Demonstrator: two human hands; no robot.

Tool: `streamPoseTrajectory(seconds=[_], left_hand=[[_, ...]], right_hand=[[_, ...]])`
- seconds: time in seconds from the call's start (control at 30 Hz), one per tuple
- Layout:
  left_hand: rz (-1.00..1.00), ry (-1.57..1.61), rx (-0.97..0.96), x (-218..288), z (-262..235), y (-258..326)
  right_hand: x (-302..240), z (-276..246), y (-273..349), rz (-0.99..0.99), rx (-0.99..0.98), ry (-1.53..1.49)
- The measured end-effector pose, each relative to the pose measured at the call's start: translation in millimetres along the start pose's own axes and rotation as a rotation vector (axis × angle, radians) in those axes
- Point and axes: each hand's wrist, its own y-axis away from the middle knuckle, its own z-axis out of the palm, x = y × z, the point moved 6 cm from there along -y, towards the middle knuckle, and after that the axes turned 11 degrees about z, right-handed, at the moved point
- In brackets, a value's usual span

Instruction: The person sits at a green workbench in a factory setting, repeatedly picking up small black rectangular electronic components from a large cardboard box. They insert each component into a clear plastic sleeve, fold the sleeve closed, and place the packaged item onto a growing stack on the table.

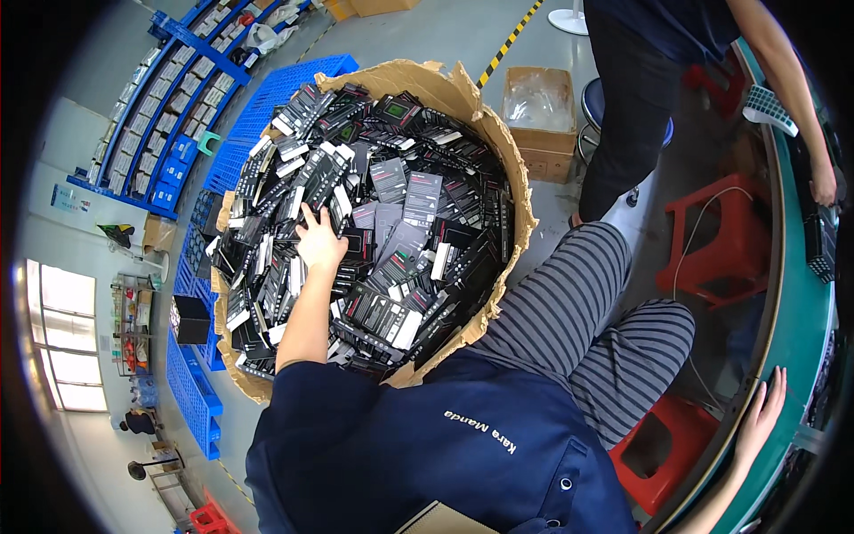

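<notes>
A large round-sided cardboard bin with a torn rim is heaped with flat black packaging boxes, many with white ends. My left hand reaches in over the pile, its fingers spread against the boxes near the middle left; nothing is clearly gripped in it. Several grey-faced boxes lie just right of that hand. On the far right, my right hand rests with fingers stretched out on the edge of a green-topped workbench, holding nothing.
Another person stands at the bench, one hand by a stack of black boxes. Red stools stand under the bench edge. Blue pallets lie left of the bin; a smaller carton is behind it. Blue shelving stands at upper left.
</notes>
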Motion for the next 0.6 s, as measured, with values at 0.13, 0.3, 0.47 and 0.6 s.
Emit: streamPoseTrajectory(seconds=[0.13, 0.3, 0.47, 0.6], left_hand=[[-0.093, -0.033, -0.085, -0.7, 12.0, -1.6], [-0.149, -0.021, -0.193, -7.4, 1.4, -28.6], [-0.073, -0.034, -0.063, -20.8, -3.1, -22.3], [-0.031, -0.052, -0.029, -21.7, -20.3, -2.2]], right_hand=[[-1.1, -0.8, -0.3, 0.001, 0.000, -0.009], [3.2, 0.7, -2.6, -0.008, 0.003, -0.002], [-2.6, 1.2, -2.7, -0.005, -0.004, -0.008], [6.7, 5.0, -3.1, -0.017, 0.012, 0.006]])
